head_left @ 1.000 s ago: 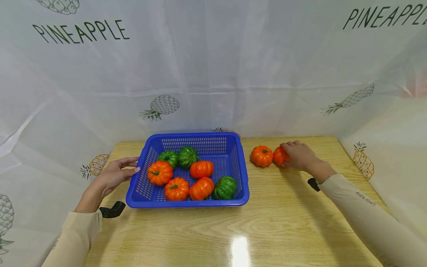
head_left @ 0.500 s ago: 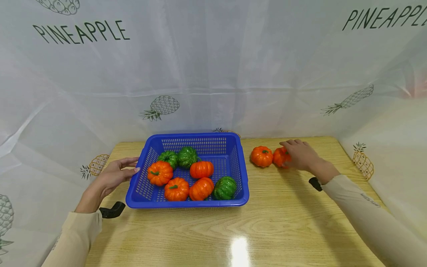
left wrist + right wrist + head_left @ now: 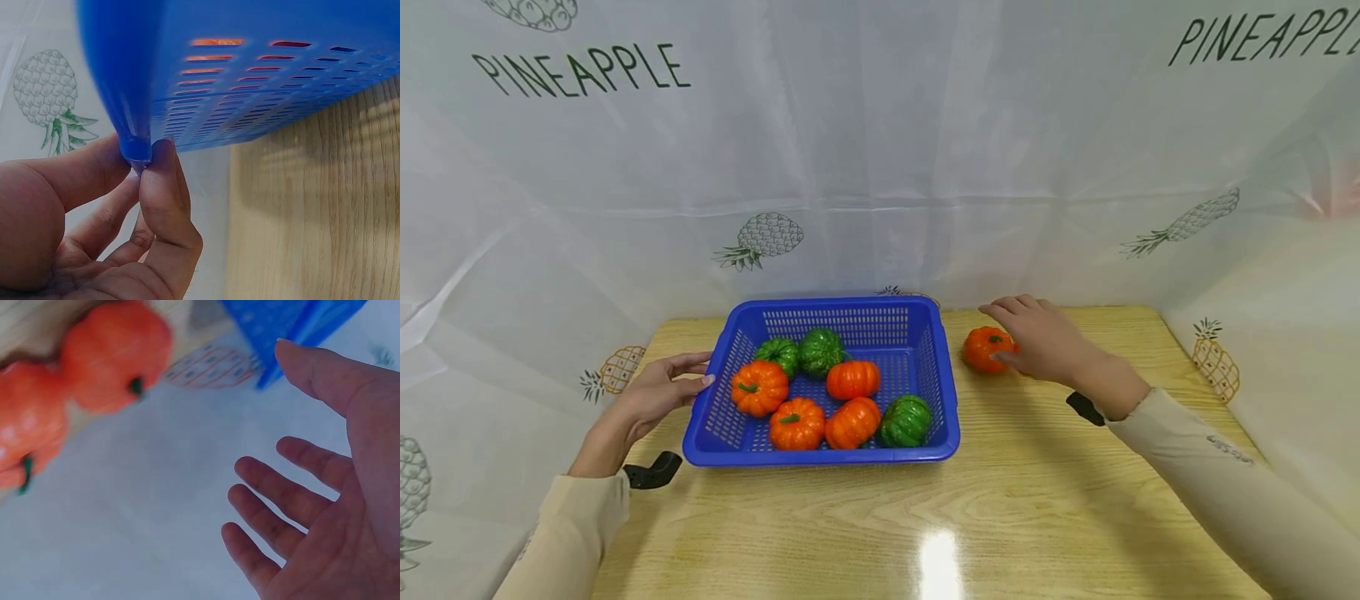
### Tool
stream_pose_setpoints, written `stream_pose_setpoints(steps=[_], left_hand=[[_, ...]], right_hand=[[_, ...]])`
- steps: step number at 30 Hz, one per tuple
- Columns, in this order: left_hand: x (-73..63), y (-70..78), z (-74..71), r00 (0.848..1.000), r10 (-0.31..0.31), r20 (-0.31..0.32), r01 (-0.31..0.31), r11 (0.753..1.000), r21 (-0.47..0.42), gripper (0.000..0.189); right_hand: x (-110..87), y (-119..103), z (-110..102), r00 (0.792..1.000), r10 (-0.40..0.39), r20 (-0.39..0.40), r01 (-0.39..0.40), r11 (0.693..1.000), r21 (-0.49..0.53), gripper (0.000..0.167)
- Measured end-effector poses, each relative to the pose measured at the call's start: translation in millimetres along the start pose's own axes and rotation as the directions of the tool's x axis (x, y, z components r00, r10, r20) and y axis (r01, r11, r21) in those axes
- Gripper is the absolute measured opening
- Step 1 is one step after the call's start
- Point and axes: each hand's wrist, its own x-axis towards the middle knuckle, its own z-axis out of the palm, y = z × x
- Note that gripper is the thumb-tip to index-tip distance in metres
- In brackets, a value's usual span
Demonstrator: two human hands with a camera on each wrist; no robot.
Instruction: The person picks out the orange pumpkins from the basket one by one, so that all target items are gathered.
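My left hand point(image 3: 658, 392) pinches the left rim of a blue plastic basket point(image 3: 822, 457); in the left wrist view thumb and fingers meet on the rim's edge point(image 3: 134, 147). Inside the basket lie several small orange pumpkins point(image 3: 797, 425) and green pumpkins point(image 3: 906, 422). To its right, my right hand point(image 3: 1048, 342) hovers with its fingers spread and nothing in its grasp. One orange pumpkin point(image 3: 985, 348) shows partly beyond the thumb in the head view. A second orange pumpkin point(image 3: 31, 422), hidden there behind the hand, appears beside the first in the right wrist view.
The basket stands on a wooden table point(image 3: 850, 533). A white curtain point(image 3: 880, 150) printed with pineapples hangs behind the table and along its sides. The table's back edge runs just behind the basket and the loose pumpkins.
My right hand has come away from the right-hand loose pumpkin and moved left, above the two loose pumpkins. The left hand and the basket have stayed put.
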Motion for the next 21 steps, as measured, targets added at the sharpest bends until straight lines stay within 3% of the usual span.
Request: stream_pose_setpoints(steps=[7,15,21], left_hand=[[0.9,1.0,-0.9,1.000,0.001,0.002,-0.001,1.000,0.007,0.066],[0.1,2.1,-1.1,1.000,0.007,0.001,-0.007,1.000,0.004,0.066],[-2.0,1.8,-0.6,1.000,0.011,0.001,-0.011,1.000,0.012,0.066]], right_hand=[[19.8,-37.0,-2.6,0.992,-0.123,-0.007,0.123,0.992,-0.003,0.070],[45.8,-72.9,-3.0,0.961,-0.277,0.008,0.277,0.960,-0.037,0.072],[64.9,-91.0,4.3,0.941,-0.334,0.062,0.337,0.940,-0.046,0.072]])
